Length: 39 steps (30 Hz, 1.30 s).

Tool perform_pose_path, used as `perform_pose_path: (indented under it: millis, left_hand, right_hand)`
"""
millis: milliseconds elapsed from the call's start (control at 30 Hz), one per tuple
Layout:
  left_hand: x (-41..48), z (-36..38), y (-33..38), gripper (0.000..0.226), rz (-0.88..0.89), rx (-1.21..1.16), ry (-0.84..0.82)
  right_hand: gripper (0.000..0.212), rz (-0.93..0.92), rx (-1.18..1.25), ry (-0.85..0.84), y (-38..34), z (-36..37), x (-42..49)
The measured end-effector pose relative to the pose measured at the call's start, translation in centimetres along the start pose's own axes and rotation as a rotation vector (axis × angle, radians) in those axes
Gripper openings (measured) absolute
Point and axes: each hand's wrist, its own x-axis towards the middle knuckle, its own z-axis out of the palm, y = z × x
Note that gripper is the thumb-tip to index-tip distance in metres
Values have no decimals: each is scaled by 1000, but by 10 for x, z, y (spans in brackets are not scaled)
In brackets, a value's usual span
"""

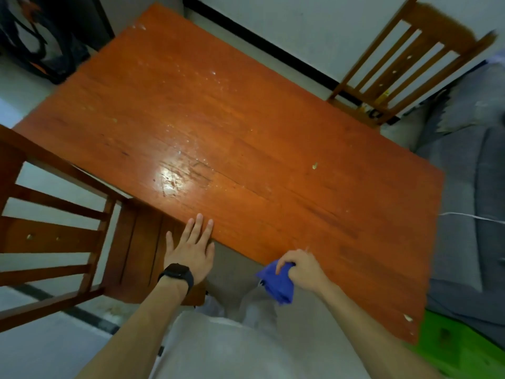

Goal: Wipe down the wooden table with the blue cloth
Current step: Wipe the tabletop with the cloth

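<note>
The wooden table (246, 127) fills the middle of the head view, reddish-orange, with pale specks and smears across its centre and a bright glare spot. My right hand (302, 268) grips the bunched blue cloth (276, 283) just off the near table edge, the cloth hanging below the fist. My left hand (191, 246), with a black watch on the wrist, lies flat with straight fingers, fingertips resting on the near edge of the table.
A wooden chair (54, 228) stands tucked at the table's left end, another wooden chair (404, 64) by the far right side. A grey sofa (470, 165) lies to the right, a green object (459, 348) at bottom right, a dark bag (41, 42) at top left.
</note>
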Motion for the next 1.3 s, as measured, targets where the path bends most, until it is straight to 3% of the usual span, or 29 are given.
perform_pose_path:
  millis: [67,167,333,533,667,767,867,933,1000,1167,1300]
  left_hand:
    - [0,4,-1,58,17,17,28]
    - [2,10,-2,58,23,14,59]
    - [2,13,-3,59,25,33,57]
    - [2,14,-5,62,22,44,29]
    - [2,11,-3,63,32,51,30]
    - [3,10,-3,63,45,69,17]
    - [1,9,-5,63,43,107,2]
    - [0,8,-5,63,42,128,3]
    - [0,9,-4,63,41,129,10]
    - [1,13,0,65,31,117,22]
    - [0,16,3,67,38,124,52]
  right_hand:
    - [48,58,212,281,4,-27,7]
    - [57,99,214,591,23,-65,48]
    - [65,236,37,567,49,-31,65]
    - [56,6,79,396,65,58,-49]
    - [52,266,200,206,77,24,-95]
    - [34,395,530,362,72,-23,-97]
    - [34,459,777,603,84,-46,-82]
    - [47,513,683,773,100,-40,-77]
    - [52,553,387,884,118,-23,-81]
    - [48,806,-143,888,137,13,-79]
    - [57,712,-254,831,146,16,-70]
